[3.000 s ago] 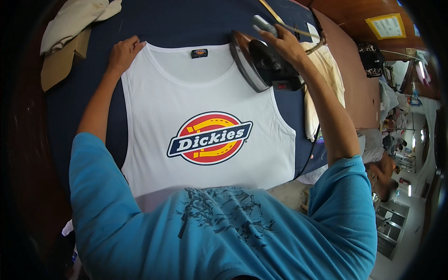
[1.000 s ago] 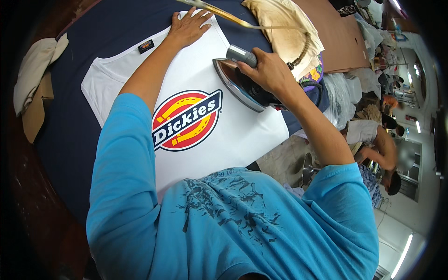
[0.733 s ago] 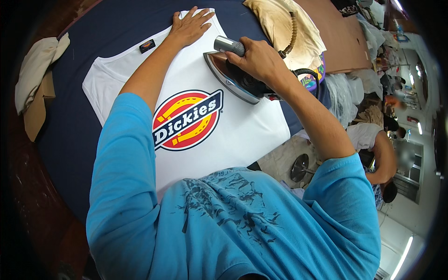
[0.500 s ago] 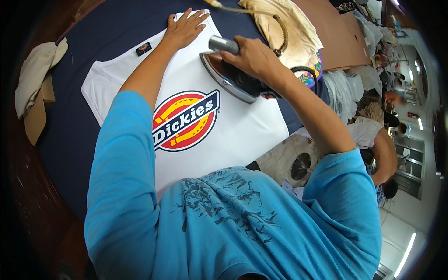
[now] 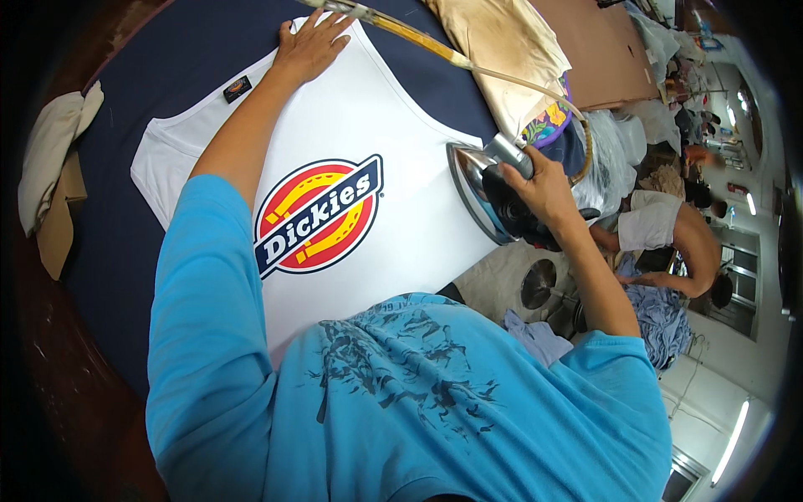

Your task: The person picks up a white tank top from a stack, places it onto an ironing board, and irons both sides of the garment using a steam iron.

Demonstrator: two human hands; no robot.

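At my far left, a cream cloth (image 5: 58, 151) lies against folded cardboard (image 5: 60, 217). My left hand (image 5: 311, 52) is spread flat, gripping nothing, on one shoulder of the white tank top (image 5: 418, 180), which lies print-up across the navy table cover (image 5: 188, 71). At its right edge, my right hand (image 5: 542, 191) is wrapped around the steam iron's (image 5: 493, 197) handle.

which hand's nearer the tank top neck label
Left. The left hand is spread on the tank top, beyond and right of the neck label; the right hand grips the iron, farther right.
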